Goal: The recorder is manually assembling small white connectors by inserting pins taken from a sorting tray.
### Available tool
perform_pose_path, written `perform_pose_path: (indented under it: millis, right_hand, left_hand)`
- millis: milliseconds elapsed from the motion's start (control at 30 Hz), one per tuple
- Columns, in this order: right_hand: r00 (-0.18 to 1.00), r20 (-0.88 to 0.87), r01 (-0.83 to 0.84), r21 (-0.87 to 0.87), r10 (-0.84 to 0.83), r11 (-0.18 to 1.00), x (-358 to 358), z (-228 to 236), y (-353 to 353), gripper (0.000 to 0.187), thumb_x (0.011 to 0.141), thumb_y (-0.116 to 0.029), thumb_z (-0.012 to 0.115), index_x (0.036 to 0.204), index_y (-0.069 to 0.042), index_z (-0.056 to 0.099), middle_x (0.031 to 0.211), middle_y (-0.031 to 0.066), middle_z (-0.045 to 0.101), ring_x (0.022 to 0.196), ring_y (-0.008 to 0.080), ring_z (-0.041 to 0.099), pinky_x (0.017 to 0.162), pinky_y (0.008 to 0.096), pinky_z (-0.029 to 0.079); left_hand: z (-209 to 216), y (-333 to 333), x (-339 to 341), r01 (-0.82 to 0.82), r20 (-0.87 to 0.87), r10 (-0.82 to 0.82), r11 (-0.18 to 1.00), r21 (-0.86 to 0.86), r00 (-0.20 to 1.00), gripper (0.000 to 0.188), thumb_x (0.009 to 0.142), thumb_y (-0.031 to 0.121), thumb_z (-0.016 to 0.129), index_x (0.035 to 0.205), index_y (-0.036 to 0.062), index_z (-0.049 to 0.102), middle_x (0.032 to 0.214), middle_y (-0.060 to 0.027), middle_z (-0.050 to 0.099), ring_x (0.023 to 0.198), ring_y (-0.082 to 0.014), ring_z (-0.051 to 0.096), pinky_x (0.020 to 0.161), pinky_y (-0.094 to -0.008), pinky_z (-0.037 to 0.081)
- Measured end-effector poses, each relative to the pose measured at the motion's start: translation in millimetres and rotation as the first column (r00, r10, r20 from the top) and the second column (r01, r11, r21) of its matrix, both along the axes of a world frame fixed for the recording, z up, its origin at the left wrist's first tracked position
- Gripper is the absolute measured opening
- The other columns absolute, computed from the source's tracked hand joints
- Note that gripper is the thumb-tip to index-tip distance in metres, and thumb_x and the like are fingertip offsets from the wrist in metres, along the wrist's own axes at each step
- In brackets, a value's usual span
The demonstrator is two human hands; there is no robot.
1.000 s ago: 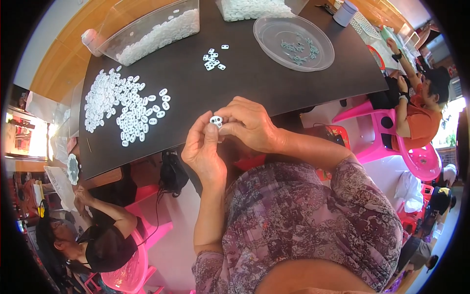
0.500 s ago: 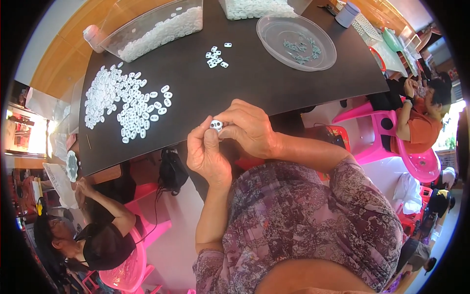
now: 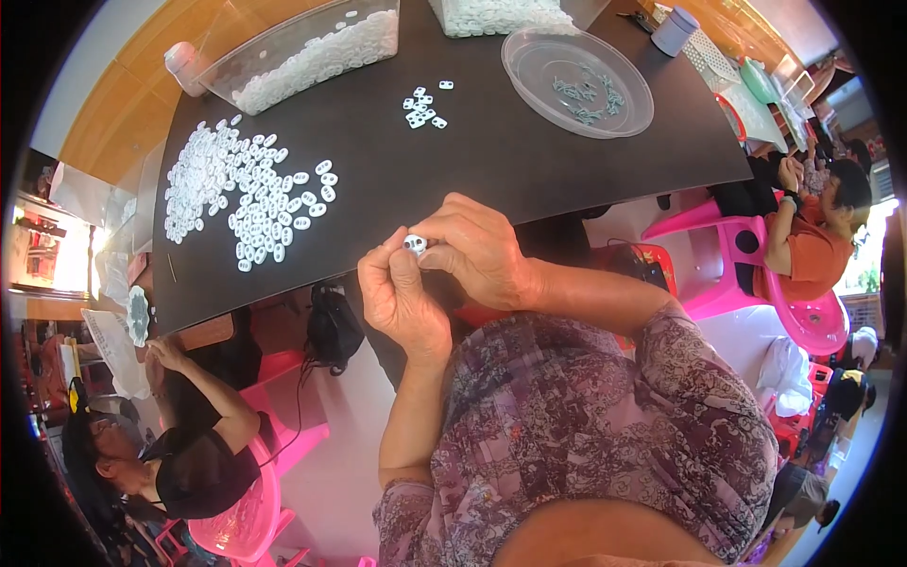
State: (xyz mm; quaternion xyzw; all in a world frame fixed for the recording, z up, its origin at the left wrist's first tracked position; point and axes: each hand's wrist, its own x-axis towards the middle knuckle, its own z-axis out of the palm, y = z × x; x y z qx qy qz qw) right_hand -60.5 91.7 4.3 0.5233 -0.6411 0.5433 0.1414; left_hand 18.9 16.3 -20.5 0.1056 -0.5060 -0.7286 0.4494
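Note:
A small white plastic piece with dark holes (image 3: 414,244) is pinched between my two hands, just off the table's near edge. My left hand (image 3: 404,302) grips it between thumb and fingers. From the other side, the thumb and fingertips of my right hand (image 3: 477,250) close on the same piece, covering part of it. Beyond my hands, a few squarish white pieces with two dark holes (image 3: 417,117) lie loosely together. A wide heap of white oval pieces (image 3: 269,210) spreads over the table's left side.
On the dark table (image 3: 406,170) stand a clear bin of white pieces (image 3: 321,61), a second bin (image 3: 501,17), a round clear tray (image 3: 635,113) with tiny greenish parts (image 3: 576,92), and a lidded cup (image 3: 674,30). People sit on pink chairs at left (image 3: 236,510) and right (image 3: 723,248).
The white piece has turned slightly between my fingertips, and both hands stay closed on it. The table's contents appear shifted a little to the right in the view.

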Motion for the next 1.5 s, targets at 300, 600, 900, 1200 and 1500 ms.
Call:
perform_pose_path:
  millis: [300,600,900,1200,1500]
  right_hand:
    - [0.999,-0.013,0.033,0.013,-0.033,0.999,6.0,-2.0,-1.8,0.026,0.070,-0.002,0.068,0.094,-0.001,0.057,0.079,0.0089,0.059,0.066,0.0230,0.052,0.057,0.0319,0.043]
    - [0.997,-0.058,0.052,-0.034,-0.054,0.998,7.0,-5.2,-3.9,0.025,0.070,-0.002,0.068,0.092,0.000,0.057,0.079,0.0092,0.059,0.063,0.0232,0.051,0.054,0.0315,0.043]
    - [0.974,-0.205,0.084,-0.068,-0.096,0.994,8.6,-4.1,-7.5,0.031,0.062,0.003,0.068,0.091,0.002,0.057,0.076,0.0107,0.057,0.058,0.0239,0.049,0.050,0.0314,0.041]
    - [0.981,-0.185,0.054,-0.048,-0.062,0.997,13.4,-2.3,-14.3,0.034,0.063,0.003,0.068,0.095,0.002,0.055,0.082,0.0115,0.057,0.063,0.0250,0.051,0.054,0.0319,0.042]
    - [0.983,-0.175,0.033,-0.110,-0.052,0.993,16.9,3.1,-16.7,0.034,0.059,0.001,0.069,0.091,0.002,0.056,0.077,0.0108,0.057,0.060,0.0240,0.049,0.050,0.0313,0.040]
  left_hand:
    - [-1.0,-2.7,3.9,0.029,-0.003,-0.029,0.998,0.051,1.000,0.018,0.091,0.013,0.055,0.099,-0.0031,0.058,0.090,-0.0034,0.055,0.083,-0.0093,0.052,0.077,-0.0240,0.044]
    - [0.1,3.4,3.8,-0.008,-0.019,0.009,0.998,0.058,1.000,0.015,0.091,0.011,0.055,0.097,-0.0025,0.058,0.089,-0.0026,0.053,0.082,-0.0089,0.051,0.077,-0.0240,0.043]
    - [1.4,2.0,4.0,-0.132,-0.012,0.131,0.981,-0.143,0.991,0.015,0.093,0.012,0.051,0.095,-0.0029,0.056,0.089,-0.0043,0.052,0.082,-0.0101,0.050,0.075,-0.0244,0.042]
    - [12.3,2.9,8.2,-0.069,-0.024,0.071,0.994,0.084,0.997,0.020,0.094,0.016,0.052,0.094,-0.0033,0.055,0.087,-0.0056,0.057,0.079,-0.0090,0.052,0.071,-0.0237,0.045]
    - [7.2,1.8,15.1,-0.138,-0.061,0.132,0.985,-0.104,0.989,0.018,0.094,0.014,0.050,0.098,-0.0031,0.054,0.088,-0.0056,0.053,0.077,-0.0107,0.050,0.071,-0.0259,0.043]
